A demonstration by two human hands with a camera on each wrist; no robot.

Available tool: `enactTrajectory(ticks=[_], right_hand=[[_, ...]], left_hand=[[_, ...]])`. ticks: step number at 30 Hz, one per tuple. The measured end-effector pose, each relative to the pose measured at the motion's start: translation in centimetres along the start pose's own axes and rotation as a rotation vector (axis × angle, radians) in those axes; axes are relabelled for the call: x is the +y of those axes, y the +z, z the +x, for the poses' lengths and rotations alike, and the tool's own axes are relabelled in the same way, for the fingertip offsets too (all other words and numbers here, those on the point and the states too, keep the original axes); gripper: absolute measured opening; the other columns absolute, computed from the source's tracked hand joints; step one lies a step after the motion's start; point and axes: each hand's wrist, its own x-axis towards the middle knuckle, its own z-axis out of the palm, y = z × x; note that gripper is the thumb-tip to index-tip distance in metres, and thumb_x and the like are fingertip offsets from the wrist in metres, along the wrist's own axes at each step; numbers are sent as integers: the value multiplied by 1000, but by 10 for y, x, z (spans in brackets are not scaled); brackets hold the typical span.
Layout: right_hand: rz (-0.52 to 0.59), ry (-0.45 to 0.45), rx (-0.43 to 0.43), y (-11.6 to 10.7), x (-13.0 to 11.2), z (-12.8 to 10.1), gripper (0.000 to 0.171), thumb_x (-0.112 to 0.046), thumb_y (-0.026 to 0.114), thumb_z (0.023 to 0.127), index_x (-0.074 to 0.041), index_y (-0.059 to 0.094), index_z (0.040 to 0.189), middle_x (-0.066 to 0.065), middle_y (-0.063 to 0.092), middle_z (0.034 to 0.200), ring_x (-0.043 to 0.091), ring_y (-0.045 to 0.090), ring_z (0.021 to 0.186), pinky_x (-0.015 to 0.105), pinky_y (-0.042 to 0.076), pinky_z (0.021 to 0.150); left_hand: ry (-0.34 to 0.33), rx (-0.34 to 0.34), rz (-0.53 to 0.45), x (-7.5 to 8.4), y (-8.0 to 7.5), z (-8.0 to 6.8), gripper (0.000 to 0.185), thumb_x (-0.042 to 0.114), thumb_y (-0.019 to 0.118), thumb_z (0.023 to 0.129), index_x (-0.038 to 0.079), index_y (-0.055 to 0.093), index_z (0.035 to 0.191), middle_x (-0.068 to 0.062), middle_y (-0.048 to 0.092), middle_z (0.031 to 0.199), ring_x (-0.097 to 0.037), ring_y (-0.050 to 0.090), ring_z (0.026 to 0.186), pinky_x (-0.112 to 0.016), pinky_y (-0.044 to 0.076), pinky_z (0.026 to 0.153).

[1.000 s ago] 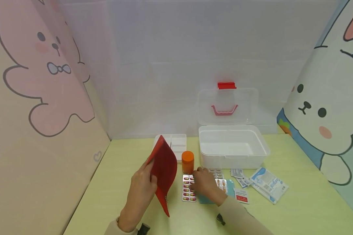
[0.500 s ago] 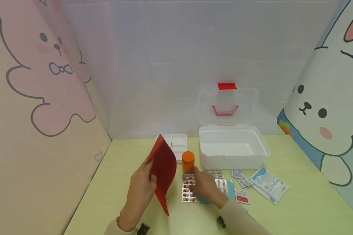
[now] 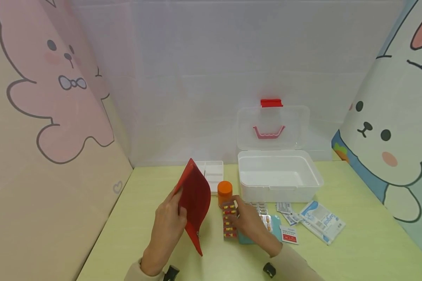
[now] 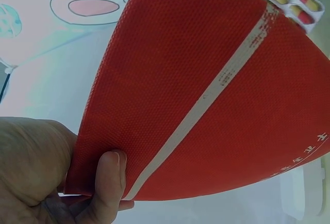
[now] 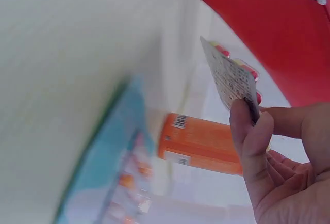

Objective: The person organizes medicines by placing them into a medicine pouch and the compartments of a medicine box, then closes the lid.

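My left hand (image 3: pixel 168 226) holds a red zip pouch (image 3: pixel 196 201) upright above the green table, thumb on its edge; the left wrist view shows the thumb (image 4: pixel 105 180) pressed on the pouch (image 4: pixel 206 95). My right hand (image 3: pixel 247 222) pinches a blister sheet of red-and-yellow capsules (image 3: pixel 229 220), lifted off the table just right of the pouch. In the right wrist view the sheet (image 5: pixel 232 79) is pinched between thumb and finger, with the pouch (image 5: pixel 278 33) close behind. An orange bottle (image 3: pixel 224 193) stands right behind the sheet.
An open white box (image 3: pixel 279 175) with a clear lid stands at the back right. A white divided tray (image 3: pixel 212 171) sits behind the pouch. More blister sheets (image 3: pixel 263 218), a teal card and sachets (image 3: pixel 321 220) lie right of my hand.
The right hand has picked the capsule sheet up off the table and tilted it toward the pouch. The left hand raised the pouch slightly.
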Motion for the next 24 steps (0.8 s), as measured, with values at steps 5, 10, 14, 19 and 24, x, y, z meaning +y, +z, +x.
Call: enactTrajectory(ticks=[5,10,14,19,24], right_hand=[[3,-47,111,-17,-10,-6,34,-12,69,90,-13,53,120,-1,69,72,4,55,56,19,45,50],[11,-119,218,-38,-18,-9,34,-10,70,89,-11,54,118,2,72,72,2,53,49,18,43,47],[8,-160,290,-55,-26,-11,35,-9,71,87,-9,54,118,1,71,69,2,55,50,18,44,48],[4,-217,373,-74,-33,-13,38,-9,72,87,-6,53,120,0,70,67,6,60,53,18,48,51],[4,-252,432,-92,-41,-16,38,-10,72,87,-6,54,120,0,69,65,3,56,49,19,48,50]], left_hand=[[10,11,-10,3,0,2,51,-11,60,81,-1,59,130,-18,65,120,-33,70,96,-41,61,68],[44,26,-21,7,0,4,51,-11,61,81,-2,58,131,-19,64,122,-33,70,96,-41,61,68],[45,25,-41,13,1,7,50,-10,62,81,0,60,130,-17,64,122,-32,70,97,-41,61,69],[52,32,-66,20,3,11,49,-10,63,81,1,60,129,-16,64,120,-31,69,97,-41,61,68],[72,29,-99,28,4,13,51,-10,64,82,2,59,131,-15,64,122,-31,69,99,-41,61,69]])
